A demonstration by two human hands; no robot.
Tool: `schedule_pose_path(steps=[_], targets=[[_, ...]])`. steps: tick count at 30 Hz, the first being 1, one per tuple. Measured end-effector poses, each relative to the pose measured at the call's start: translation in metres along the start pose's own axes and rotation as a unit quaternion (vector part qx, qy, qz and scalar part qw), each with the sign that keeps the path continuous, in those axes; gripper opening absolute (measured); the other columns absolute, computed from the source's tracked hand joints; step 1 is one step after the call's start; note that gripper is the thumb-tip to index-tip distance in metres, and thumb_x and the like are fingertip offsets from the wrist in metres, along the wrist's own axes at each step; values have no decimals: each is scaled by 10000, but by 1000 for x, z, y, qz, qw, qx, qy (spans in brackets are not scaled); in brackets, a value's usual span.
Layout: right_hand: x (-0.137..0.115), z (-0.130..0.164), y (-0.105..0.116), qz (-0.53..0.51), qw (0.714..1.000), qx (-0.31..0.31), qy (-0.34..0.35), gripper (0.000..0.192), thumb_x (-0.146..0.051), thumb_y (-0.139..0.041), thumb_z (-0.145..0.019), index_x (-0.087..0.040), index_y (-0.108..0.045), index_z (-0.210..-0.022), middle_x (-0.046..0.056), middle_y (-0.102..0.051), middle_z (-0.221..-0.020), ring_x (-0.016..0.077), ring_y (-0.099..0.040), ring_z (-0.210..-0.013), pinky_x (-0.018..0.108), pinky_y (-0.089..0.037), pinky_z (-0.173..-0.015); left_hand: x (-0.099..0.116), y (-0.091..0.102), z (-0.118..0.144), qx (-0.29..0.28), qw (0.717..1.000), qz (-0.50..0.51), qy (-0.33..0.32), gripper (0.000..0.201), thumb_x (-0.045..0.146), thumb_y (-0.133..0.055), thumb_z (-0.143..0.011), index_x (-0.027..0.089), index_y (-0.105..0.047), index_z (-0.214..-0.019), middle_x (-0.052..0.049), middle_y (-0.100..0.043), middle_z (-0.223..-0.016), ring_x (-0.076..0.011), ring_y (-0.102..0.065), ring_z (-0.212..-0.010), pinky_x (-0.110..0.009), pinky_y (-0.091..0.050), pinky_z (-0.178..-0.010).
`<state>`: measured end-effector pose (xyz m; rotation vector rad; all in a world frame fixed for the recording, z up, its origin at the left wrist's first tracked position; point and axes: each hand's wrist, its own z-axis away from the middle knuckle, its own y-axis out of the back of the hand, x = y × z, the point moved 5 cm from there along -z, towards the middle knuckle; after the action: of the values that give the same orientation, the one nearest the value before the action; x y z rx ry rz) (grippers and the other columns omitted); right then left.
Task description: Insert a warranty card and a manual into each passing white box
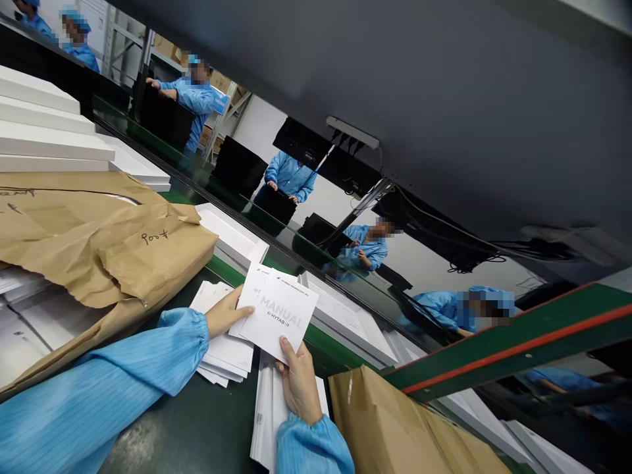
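Observation:
Both my hands hold a small white booklet [279,315] printed "MANUAL" above the dark green bench. My left hand [226,314] pinches its left edge with the thumb on top. My right hand [297,383] grips its lower corner from below. Under the left hand lies a fanned stack of more white booklets [224,359]. Another pile of white sheets [266,411] lies beneath my right hand. Blue sleeves cover both my arms.
A torn brown paper wrapper [103,243] holding white leaflets lies at the left. A second brown paper package [395,428] sits at the lower right. White boxes [54,131] are stacked behind. Several people in blue coats handle black screens along the conveyor [291,178].

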<state>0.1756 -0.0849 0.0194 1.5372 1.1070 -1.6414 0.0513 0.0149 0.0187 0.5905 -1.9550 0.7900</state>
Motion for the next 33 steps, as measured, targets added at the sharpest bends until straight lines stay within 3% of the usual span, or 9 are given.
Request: schedule_pose_path(steps=[2, 5, 7, 9, 13, 19, 33], targets=[[-3, 1, 0, -2, 1000, 19, 15, 243, -262, -602, -643, -198, -534, -867, 0, -560, -771, 67, -391, -490, 173, -261, -350, 1, -2, 1, -11, 999, -48, -6, 501, 275, -551, -646, 167, -394, -1109, -72, -488, -1113, -189, -470, -971, -310, -369, -827], [-4, 2, -2, -2, 1000, 11, 17, 257, -297, -587, -654, -200, -505, -878, 0, -559, -747, 77, -422, -481, 187, -277, -356, -5, -4, 4, -9, 994, -93, 55, 465, 324, -491, -680, 194, -379, -1113, -76, -537, -1032, -150, -582, -658, -254, -451, -549], [-2, 2, -5, 14, 999, -28, 9, 247, -327, -556, -680, -187, -484, -871, 3, -559, -694, 80, -439, -454, 189, -273, -353, -7, -3, 7, 5, 991, -106, 86, 444, 356, -428, -712, 203, -353, -1122, -75, -568, -952, -102, -547, -430, -200, -373, -367], [2, 3, -7, 39, 996, -77, 1, 220, -343, -518, -709, -173, -468, -840, -1, -557, -631, 65, -418, -389, 184, -250, -336, -7, -1, 7, 27, 989, -121, 85, 440, 362, -417, -715, 201, -348, -1119, -63, -585, -880, -82, -509, -348, -176, -309, -313], [9, 3, -5, 80, 991, -108, 12, 205, -357, -472, -741, -158, -448, -783, -18, -545, -554, 31, -331, -301, 173, -190, -308, -5, -1, 6, 39, 989, -119, 84, 452, 352, -433, -702, 195, -344, -1116, -50, -591, -828, -79, -506, -346, -175, -316, -323], [11, -2, 1, 85, 994, -67, 20, 315, -447, -472, -708, -150, -438, -807, -24, -528, -509, 64, -403, -362, 182, -270, -350, -5, -6, 6, 1, 992, -92, 83, 441, 320, -464, -685, 187, -364, -1093, -73, -558, -940, -87, -537, -432, -191, -385, -391], [15, -3, 3, 89, 994, -60, 11, 309, -422, -492, -704, -141, -456, -828, -3, -550, -519, 69, -435, -393, 174, -279, -358, -9, -4, 6, 5, 991, -95, 94, 473, 359, -474, -672, 187, -378, -1102, -79, -554, -951, -96, -526, -434, -250, -439, -459]])
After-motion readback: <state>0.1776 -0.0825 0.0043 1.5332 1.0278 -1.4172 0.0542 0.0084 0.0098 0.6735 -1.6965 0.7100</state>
